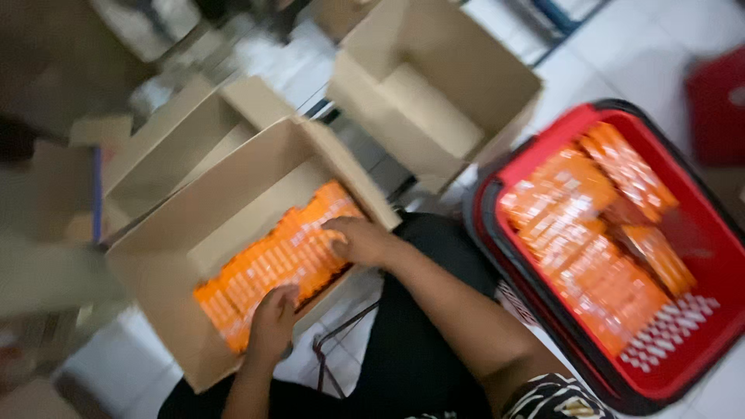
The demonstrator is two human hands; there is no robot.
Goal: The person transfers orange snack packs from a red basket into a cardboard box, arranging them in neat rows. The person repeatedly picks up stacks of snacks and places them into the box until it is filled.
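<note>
A white tiled floor is carrying several open boxes. An open brown cardboard carton is holding a row of orange flat packets. The left hand is lying fingers-down on the row's near end; the right hand is pressing, fingers curled, on its far end. A red plastic basket is sitting to the right, holding more orange packets.

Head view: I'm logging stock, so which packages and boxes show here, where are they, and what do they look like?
Orange packets: flat, packed in rows in the open brown carton; left hand and right hand rest on them.
More orange packets: loose in the red basket, right.
Empty brown carton: top centre.
Another open carton: upper left.
</note>
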